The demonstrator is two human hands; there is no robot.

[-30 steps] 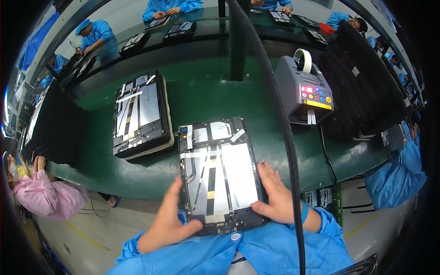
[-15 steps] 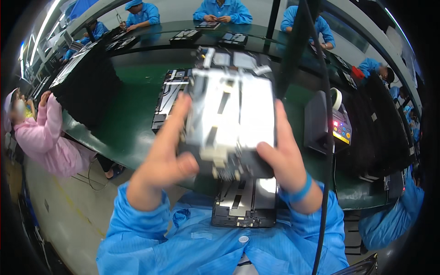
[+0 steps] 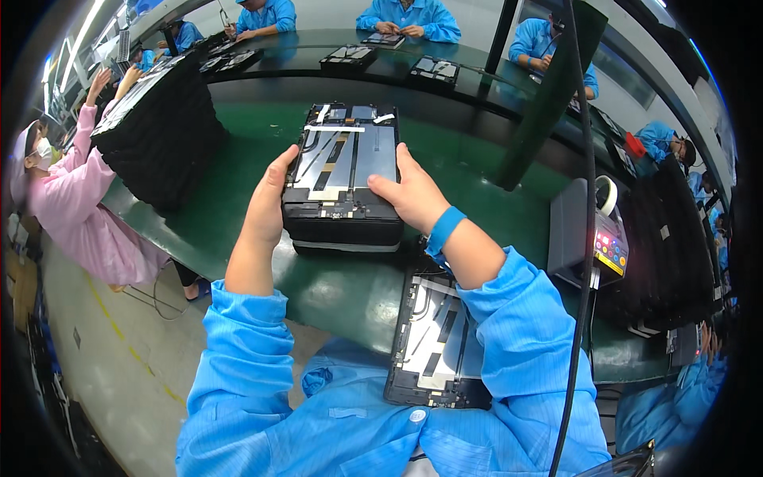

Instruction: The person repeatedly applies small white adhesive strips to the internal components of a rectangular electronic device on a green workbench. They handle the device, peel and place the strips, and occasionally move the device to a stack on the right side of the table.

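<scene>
An open-backed tablet (image 3: 340, 147), its silver panels, white tape strips and black cables exposed, lies on a low dark stack (image 3: 346, 238) in the middle of the table. My left hand (image 3: 266, 195) closes on its left edge. On the right edge is my right hand (image 3: 415, 189), wearing a blue wristband, with its thumb over the silver panel and its fingers along the side. A second open-backed tablet (image 3: 433, 342) rests at the near table edge by my body, partly covered by my right sleeve.
Tall black stacks stand at the left (image 3: 163, 135) and right (image 3: 660, 246). A grey device (image 3: 584, 230) with lit buttons sits at the right, behind a hanging black cable (image 3: 584, 302). A dark post (image 3: 548, 95) rises beyond. Co-workers in blue sit opposite; a person in pink (image 3: 79, 191) stands left.
Both hands have carried the tablet forward and down, away from me, onto the stack where another tablet lay on top. The second tablet by my body stays there. The view has shifted slightly.
</scene>
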